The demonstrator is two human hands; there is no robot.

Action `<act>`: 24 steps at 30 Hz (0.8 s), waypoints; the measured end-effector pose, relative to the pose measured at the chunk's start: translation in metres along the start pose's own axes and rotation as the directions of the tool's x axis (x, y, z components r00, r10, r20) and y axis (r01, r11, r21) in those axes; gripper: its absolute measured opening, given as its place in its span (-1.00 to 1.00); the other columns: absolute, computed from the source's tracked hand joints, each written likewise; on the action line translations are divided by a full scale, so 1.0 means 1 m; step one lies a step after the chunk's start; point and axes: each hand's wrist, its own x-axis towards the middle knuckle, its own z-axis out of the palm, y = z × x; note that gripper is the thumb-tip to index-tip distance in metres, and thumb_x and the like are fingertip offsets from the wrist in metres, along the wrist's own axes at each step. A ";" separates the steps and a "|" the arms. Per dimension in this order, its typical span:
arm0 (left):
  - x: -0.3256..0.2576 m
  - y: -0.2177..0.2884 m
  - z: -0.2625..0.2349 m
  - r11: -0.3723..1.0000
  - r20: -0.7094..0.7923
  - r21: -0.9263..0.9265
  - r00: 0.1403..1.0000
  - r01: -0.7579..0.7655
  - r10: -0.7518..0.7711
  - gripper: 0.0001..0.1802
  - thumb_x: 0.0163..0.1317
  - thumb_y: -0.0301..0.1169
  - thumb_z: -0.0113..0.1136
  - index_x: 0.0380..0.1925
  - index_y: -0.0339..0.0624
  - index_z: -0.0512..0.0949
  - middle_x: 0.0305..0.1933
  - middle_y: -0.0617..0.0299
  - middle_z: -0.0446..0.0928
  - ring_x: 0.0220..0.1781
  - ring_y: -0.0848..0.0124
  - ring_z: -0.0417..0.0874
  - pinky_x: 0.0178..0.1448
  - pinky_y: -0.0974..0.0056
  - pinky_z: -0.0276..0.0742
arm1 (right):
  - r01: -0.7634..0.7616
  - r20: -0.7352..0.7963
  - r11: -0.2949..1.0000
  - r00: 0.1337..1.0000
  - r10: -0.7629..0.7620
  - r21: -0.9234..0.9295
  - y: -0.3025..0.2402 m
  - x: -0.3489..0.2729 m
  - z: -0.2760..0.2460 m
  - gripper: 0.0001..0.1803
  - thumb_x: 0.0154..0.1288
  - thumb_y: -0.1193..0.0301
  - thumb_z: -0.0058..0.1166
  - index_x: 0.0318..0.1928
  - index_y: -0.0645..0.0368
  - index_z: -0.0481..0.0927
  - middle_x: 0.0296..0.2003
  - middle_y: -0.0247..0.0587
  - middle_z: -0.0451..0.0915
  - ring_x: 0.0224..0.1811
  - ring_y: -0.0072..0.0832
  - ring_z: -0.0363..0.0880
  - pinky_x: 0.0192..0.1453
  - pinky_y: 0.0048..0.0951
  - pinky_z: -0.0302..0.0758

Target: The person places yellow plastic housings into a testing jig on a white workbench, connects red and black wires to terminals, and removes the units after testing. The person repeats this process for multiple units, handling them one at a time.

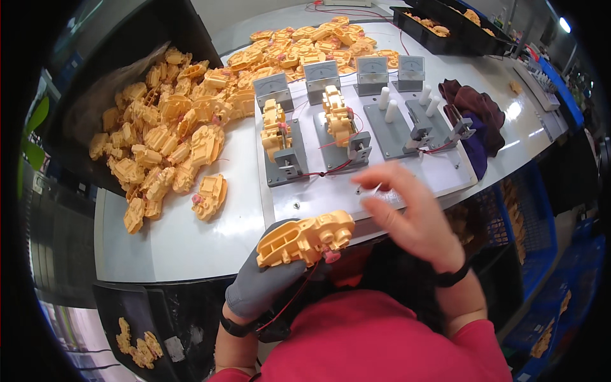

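Observation:
My left hand [264, 280], in a grey glove, holds a yellow plastic gearbox housing [304, 239] with a pink gear and red wires hanging from it, just off the table's front edge. My bare right hand [410, 213] hovers blurred to its right, fingers spread, pinching what looks like a thin wire end near the white test board [318, 197]. On that board, two more yellow housings [275, 130] [337, 114] sit clamped in grey fixtures.
Four grey analogue meters [321, 76] stand along the board's back. The two right fixtures [417, 127] hold white pegs only. A big heap of yellow housings [172, 127] covers the left table. A dark cloth [474, 108] lies right; black trays [445, 25] sit far back.

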 end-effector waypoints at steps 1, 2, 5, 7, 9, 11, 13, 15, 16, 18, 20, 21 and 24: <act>-0.001 0.001 0.000 1.000 -0.010 -0.007 1.000 0.005 -0.005 -0.28 0.29 -0.45 0.25 0.39 -0.33 0.17 0.24 -0.04 0.49 0.16 0.23 0.63 0.19 0.15 0.63 | -0.022 -0.034 1.000 0.999 0.021 -0.022 -0.008 0.010 -0.010 -0.75 0.40 0.40 0.15 0.00 0.27 0.59 -0.09 -0.01 0.62 0.03 -0.18 0.61 0.11 -0.28 0.52; -0.001 0.001 -0.004 0.997 -0.002 0.073 1.000 0.007 -0.007 -0.28 0.29 -0.44 0.25 0.39 -0.33 0.18 0.24 -0.05 0.49 0.16 0.22 0.63 0.18 0.15 0.63 | 0.042 -0.060 0.993 0.997 -0.048 -0.112 -0.011 0.022 -0.019 -0.76 0.39 0.40 0.15 -0.03 0.28 0.59 -0.14 -0.01 0.62 -0.02 -0.16 0.61 0.09 -0.25 0.51; -0.007 -0.004 -0.017 0.992 0.000 0.124 1.000 -0.023 0.023 -0.29 0.29 -0.42 0.24 0.38 -0.35 0.18 0.23 -0.08 0.49 0.16 0.17 0.64 0.16 0.15 0.64 | 0.195 0.105 0.919 0.980 -0.169 -0.342 -0.011 0.070 -0.042 -0.72 0.40 0.33 0.10 0.01 0.23 0.58 -0.13 0.00 0.62 -0.03 -0.10 0.60 0.10 -0.21 0.51; -0.012 -0.010 -0.019 0.993 -0.006 -0.081 0.997 -0.081 0.081 -0.29 0.29 -0.41 0.24 0.38 -0.36 0.19 0.23 -0.09 0.50 0.16 0.13 0.65 0.14 0.15 0.64 | 0.171 0.276 0.871 0.960 -0.043 -0.461 -0.004 0.105 -0.048 -0.65 0.43 0.26 0.05 0.08 0.21 0.56 -0.07 0.01 0.63 0.02 -0.10 0.60 0.12 -0.20 0.51; -0.014 -0.014 -0.016 0.986 -0.001 -0.104 0.992 -0.127 0.128 -0.30 0.29 -0.39 0.24 0.37 -0.36 0.20 0.23 -0.10 0.50 0.16 0.12 0.64 0.13 0.15 0.64 | 0.062 0.430 0.815 0.871 0.238 -0.577 -0.002 0.138 -0.048 -0.59 0.48 0.19 0.00 0.15 0.19 0.53 0.00 0.02 0.63 0.05 -0.10 0.60 0.13 -0.21 0.50; -0.018 -0.020 -0.016 0.974 0.007 -0.149 0.985 -0.170 0.173 -0.31 0.29 -0.39 0.23 0.37 -0.36 0.21 0.24 -0.12 0.49 0.17 0.12 0.64 0.14 0.15 0.64 | 0.037 0.487 0.716 0.757 0.435 -0.697 -0.006 0.157 -0.043 -0.50 0.49 0.05 -0.07 0.18 0.15 0.54 0.03 -0.01 0.65 0.09 -0.09 0.60 0.18 -0.21 0.49; -0.021 -0.025 -0.026 0.987 -0.016 -0.016 0.987 -0.160 0.160 -0.30 0.29 -0.39 0.23 0.37 -0.36 0.21 0.22 -0.12 0.50 0.17 0.12 0.64 0.14 0.15 0.63 | 0.044 0.560 0.734 0.678 0.476 -0.678 0.003 0.173 -0.037 -0.46 0.49 -0.01 -0.10 0.19 0.13 0.55 0.02 -0.03 0.67 0.08 -0.09 0.61 0.18 -0.20 0.49; -0.024 -0.027 -0.038 0.987 -0.035 0.052 0.987 -0.154 0.156 -0.30 0.29 -0.39 0.22 0.38 -0.36 0.21 0.21 -0.11 0.51 0.17 0.12 0.64 0.14 0.15 0.62 | -0.004 0.585 0.745 0.616 0.527 -0.667 0.009 0.183 -0.031 -0.46 0.48 -0.01 -0.08 0.21 0.10 0.56 -0.03 -0.07 0.70 -0.03 -0.17 0.67 0.11 -0.24 0.53; -0.026 -0.028 -0.044 0.986 -0.043 0.053 0.987 -0.156 0.158 -0.30 0.30 -0.39 0.22 0.38 -0.36 0.21 0.20 -0.10 0.52 0.17 0.14 0.64 0.14 0.16 0.61 | -0.018 0.593 0.736 0.580 0.559 -0.677 0.008 0.186 -0.029 -0.46 0.48 -0.01 -0.08 0.20 0.10 0.57 -0.04 -0.08 0.70 -0.05 -0.22 0.68 0.09 -0.27 0.54; -0.028 -0.028 -0.048 0.985 -0.069 0.052 0.984 -0.163 0.166 -0.31 0.30 -0.39 0.21 0.38 -0.35 0.21 0.18 -0.09 0.53 0.16 0.16 0.64 0.13 0.17 0.61 | -0.041 0.605 0.714 0.500 0.620 -0.699 0.005 0.192 -0.025 -0.47 0.47 -0.01 -0.06 0.19 0.09 0.58 -0.05 -0.11 0.70 -0.09 -0.31 0.70 0.04 -0.32 0.55; -0.031 -0.024 -0.045 0.985 -0.089 0.010 0.981 -0.175 0.175 -0.32 0.31 -0.40 0.20 0.38 -0.34 0.21 0.18 -0.07 0.54 0.15 0.19 0.65 0.12 0.18 0.61 | -0.048 0.602 0.722 0.516 0.610 -0.690 0.012 0.195 -0.023 -0.48 0.45 -0.02 -0.04 0.15 0.10 0.60 -0.12 -0.17 0.71 -0.18 -0.41 0.70 -0.03 -0.37 0.56; -0.032 -0.024 -0.043 0.983 -0.092 -0.038 0.980 -0.180 0.176 -0.33 0.31 -0.40 0.20 0.38 -0.34 0.21 0.17 -0.06 0.54 0.14 0.20 0.65 0.11 0.18 0.62 | -0.034 0.607 0.725 0.519 0.601 -0.688 0.013 0.196 -0.023 -0.47 0.45 -0.03 -0.03 0.14 0.11 0.61 -0.14 -0.18 0.71 -0.19 -0.41 0.70 -0.03 -0.37 0.56; -0.038 -0.024 -0.044 0.968 -0.084 -0.184 0.984 -0.171 0.158 -0.34 0.31 -0.47 0.21 0.37 -0.33 0.22 0.17 -0.05 0.54 0.12 0.24 0.66 0.11 0.20 0.62 | -0.006 0.609 0.729 0.546 0.576 -0.684 0.014 0.196 -0.020 -0.51 0.47 0.00 -0.02 0.07 0.15 0.62 -0.22 -0.23 0.71 -0.22 -0.46 0.70 -0.06 -0.41 0.58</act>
